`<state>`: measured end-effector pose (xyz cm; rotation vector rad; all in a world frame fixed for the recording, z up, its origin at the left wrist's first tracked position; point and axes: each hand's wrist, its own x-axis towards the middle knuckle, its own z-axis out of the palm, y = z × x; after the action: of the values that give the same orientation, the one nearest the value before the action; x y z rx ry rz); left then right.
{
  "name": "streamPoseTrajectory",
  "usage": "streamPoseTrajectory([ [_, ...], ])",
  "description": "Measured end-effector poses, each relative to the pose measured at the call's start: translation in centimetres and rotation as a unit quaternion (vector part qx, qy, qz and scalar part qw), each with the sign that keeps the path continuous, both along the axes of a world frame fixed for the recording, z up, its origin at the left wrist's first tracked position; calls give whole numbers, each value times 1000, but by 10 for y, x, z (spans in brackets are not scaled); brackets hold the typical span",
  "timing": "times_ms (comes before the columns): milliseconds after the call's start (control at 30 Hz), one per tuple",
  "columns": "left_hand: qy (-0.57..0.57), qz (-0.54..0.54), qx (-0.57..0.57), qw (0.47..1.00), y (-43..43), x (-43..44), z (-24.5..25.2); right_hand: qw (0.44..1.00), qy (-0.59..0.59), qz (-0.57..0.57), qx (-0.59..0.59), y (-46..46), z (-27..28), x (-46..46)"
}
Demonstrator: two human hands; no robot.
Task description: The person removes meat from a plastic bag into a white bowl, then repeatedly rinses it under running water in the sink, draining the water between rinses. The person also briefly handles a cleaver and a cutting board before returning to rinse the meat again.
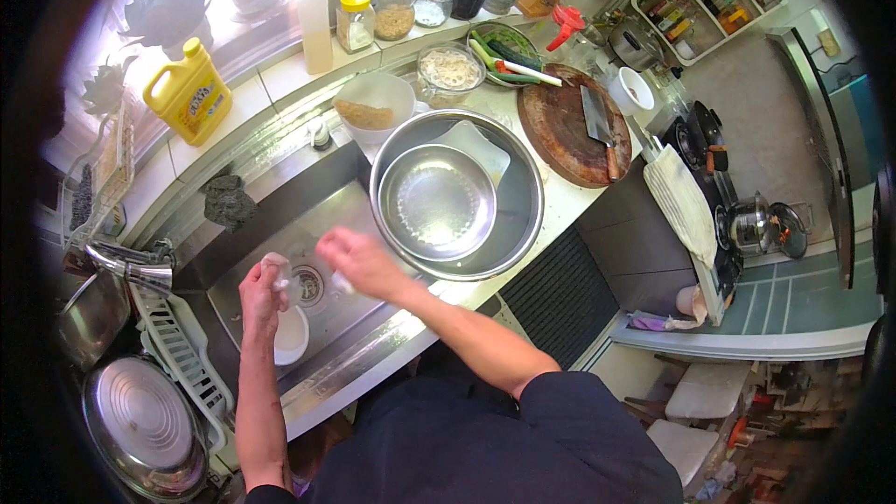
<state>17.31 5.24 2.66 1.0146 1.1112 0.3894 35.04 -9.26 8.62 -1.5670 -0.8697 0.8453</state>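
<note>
Over the stainless steel sink (350,224), my left hand (257,297) grips a soft, whitish, wet-looking piece (276,268); its exact kind is unclear. My right hand (360,266) is blurred, with curled fingers, just right of the drain (308,285). A pale bit (341,284) shows beneath it, and whether the fingers hold that bit is hidden by the blur. Below and between the hands, a white bowl (292,336) sits in the sink, partly covered by my left wrist. To the right, a steel bowl (437,203) rests inside a larger steel basin (521,224).
A cleaver (595,115) lies on a round wooden chopping board (549,133). Behind the basin stand a white bowl of brown crumbs (378,87) and a bowl of pale shreds (451,70). A dish rack (178,357) and faucet (133,269) border the sink's left side.
</note>
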Motion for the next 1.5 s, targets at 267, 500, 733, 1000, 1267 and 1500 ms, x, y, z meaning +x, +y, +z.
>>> streamPoseTrajectory([
  [267,12,70,24,997,-16,3,9,939,-160,-305,-7,-138,41,274],
  [500,49,84,28,995,-47,27,34,843,-311,-373,-232,-209,-26,460],
  [733,-4,107,1,994,-59,24,49,979,-196,-16,-61,-134,106,281],
  [1000,-161,107,-66,979,-56,16,64,966,-130,178,-139,-41,-31,-15],
  [1267,-190,107,-61,974,-43,-12,41,971,-227,77,25,-4,-98,-30],
  [1500,-169,143,-106,969,-33,-28,3,990,-115,76,-23,2,-57,-9],
])
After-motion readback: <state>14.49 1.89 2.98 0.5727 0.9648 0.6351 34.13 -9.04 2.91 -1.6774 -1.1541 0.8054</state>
